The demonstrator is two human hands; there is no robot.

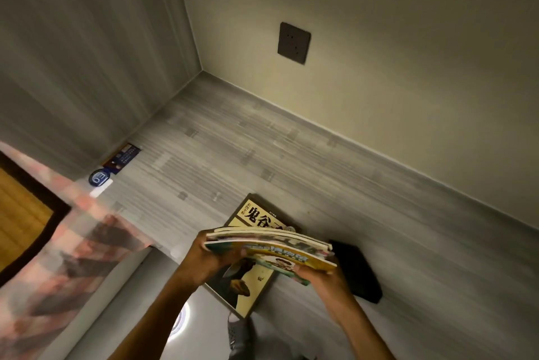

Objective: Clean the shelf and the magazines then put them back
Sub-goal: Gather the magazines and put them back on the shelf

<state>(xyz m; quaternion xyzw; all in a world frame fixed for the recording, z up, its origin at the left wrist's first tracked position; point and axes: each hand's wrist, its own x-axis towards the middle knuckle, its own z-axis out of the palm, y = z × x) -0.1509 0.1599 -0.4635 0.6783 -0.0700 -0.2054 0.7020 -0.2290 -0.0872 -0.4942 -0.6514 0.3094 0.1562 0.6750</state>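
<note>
Both forearms reach up from the bottom edge, and between them the left hand (204, 257) and right hand (318, 275) carry a stack of magazines (271, 246) just above the shelf (291, 149). Left grip: fingers curled round the stack's left end, thumb side up. Right grip: fingers tucked under the near right corner, pinching the lower covers. The stack lies flat, its long axis running left to right and tipping slightly down toward the right, spines and page edges facing us. Under it, flat on the grey wood-grain shelf, lies a yellow book (250, 257) with bold black characters, its long axis running away from us, near end poking over the shelf's front edge. A black case (355, 269) sits just right of the hands. Far left, a blue round badge (97, 178) and a dark card (122, 157) rest by the side wall. A dark wall socket (294, 42) is set in the back wall.
</note>
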